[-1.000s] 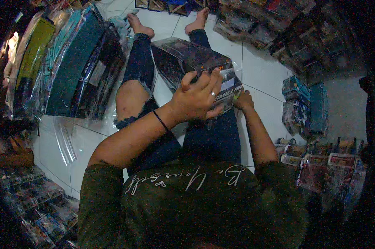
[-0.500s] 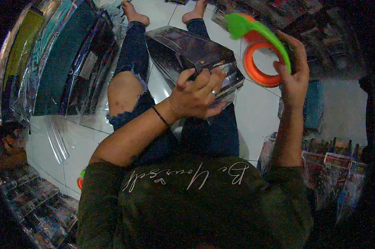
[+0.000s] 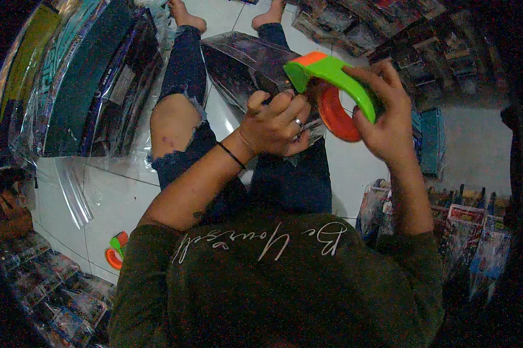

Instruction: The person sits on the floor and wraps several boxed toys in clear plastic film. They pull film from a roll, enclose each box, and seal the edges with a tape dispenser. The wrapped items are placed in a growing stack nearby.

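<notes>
I sit on a white tiled floor with a dark, plastic-wrapped box point(image 3: 247, 61) resting on my lap. My right hand point(image 3: 383, 119) holds a green and orange tape dispenser point(image 3: 331, 87) just above the box's near end. My left hand point(image 3: 276, 124) presses on that near end, fingers curled against the dispenser's front. Whether tape runs between them is hidden by the fingers.
A stack of flat wrapped boxes point(image 3: 76, 87) leans at the left. A second green and orange dispenser point(image 3: 116, 250) lies on the floor at the lower left. Packaged goods point(image 3: 481, 232) crowd the right side and the top right. Loose clear wrap point(image 3: 76, 191) lies beside my left knee.
My right hand left the box, came up holding the tape dispenser, then brought it down and left until it meets my left hand at the box's near end.
</notes>
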